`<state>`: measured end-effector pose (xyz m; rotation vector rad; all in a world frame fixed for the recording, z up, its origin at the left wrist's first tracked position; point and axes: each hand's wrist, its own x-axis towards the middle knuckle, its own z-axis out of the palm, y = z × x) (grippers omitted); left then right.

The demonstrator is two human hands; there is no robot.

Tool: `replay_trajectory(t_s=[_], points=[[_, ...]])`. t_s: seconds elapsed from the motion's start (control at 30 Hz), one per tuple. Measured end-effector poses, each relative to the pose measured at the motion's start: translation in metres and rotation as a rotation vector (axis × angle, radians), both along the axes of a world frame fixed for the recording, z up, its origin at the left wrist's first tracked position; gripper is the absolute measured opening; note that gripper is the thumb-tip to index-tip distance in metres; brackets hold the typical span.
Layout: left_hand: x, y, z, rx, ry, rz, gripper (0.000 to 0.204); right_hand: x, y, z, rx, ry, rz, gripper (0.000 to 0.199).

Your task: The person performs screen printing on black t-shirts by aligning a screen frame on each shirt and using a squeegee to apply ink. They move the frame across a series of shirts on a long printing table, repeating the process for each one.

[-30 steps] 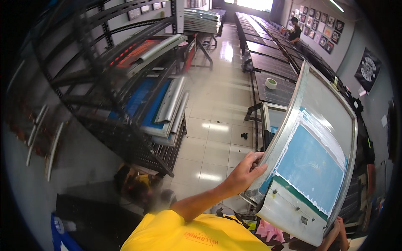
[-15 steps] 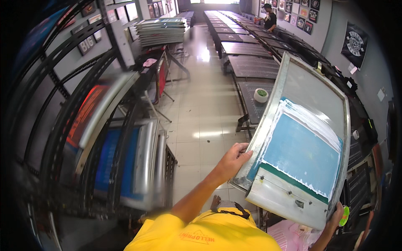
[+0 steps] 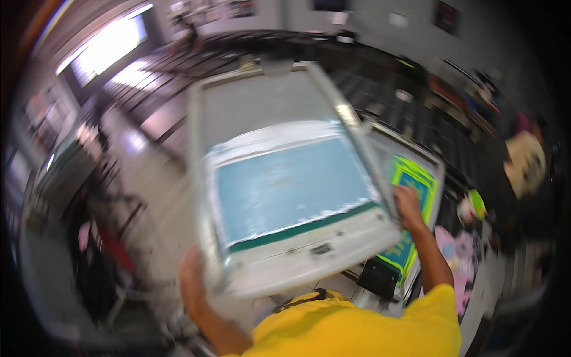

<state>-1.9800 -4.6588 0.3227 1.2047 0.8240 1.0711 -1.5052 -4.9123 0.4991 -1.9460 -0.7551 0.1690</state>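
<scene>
A screen-printing frame (image 3: 291, 184) with a pale metal rim fills the middle of the view, tilted and blurred by motion. Its mesh carries a light blue panel edged with white smears, a dark green strip and a wide whitish band nearest me. My left hand (image 3: 191, 278), smeared, is closed on the frame's near left corner, its fingers partly hidden. On the right edge, my right hand (image 3: 408, 208) grips the rim. Behind and below that hand lies a second screen frame (image 3: 426, 189) with a bright yellow-green border around a blue and yellow design.
Pink printed fabric (image 3: 457, 253) and a white and green tub (image 3: 471, 207) lie to the right. Long rows of printing tables (image 3: 160, 80) run toward the bright window. Far off stands another person (image 3: 190, 37). A dark stand (image 3: 89, 268) is at the left.
My view has swung right, away from the black rack. The held frame has turned more upright and appears further left, with both hands still on it. The yellow-green bordered screen has come into view.
</scene>
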Motion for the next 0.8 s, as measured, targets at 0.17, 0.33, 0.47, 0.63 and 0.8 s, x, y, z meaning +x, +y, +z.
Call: replay_trajectory(t_s=[0.17, 0.33, 0.47, 0.63, 0.8], points=[[-0.113, 0.187, 0.011, -0.257, -0.254, -0.103, 0.043, -0.163, 0.149, -0.019, 0.067, -0.043, -0.152, 0.027], [-0.026, 0.173, 0.082, -0.291, -0.061, -0.030, 0.042, -0.086, 0.135, 0.028, -0.007, -0.068, -0.186, 0.026], [-0.063, 0.310, 0.114, -0.186, 0.110, -0.117, 0.044, -0.124, 0.228, -0.015, 0.111, 0.186, -0.283, 0.022], [-0.071, 0.460, 0.076, -0.216, 0.021, -0.275, 0.043, -0.152, 0.374, -0.043, 0.138, 0.136, -0.240, 0.025], [-0.014, 0.477, 0.083, -0.277, 0.015, -0.232, 0.043, -0.096, 0.391, -0.056, 0.084, 0.013, -0.437, 0.028]])
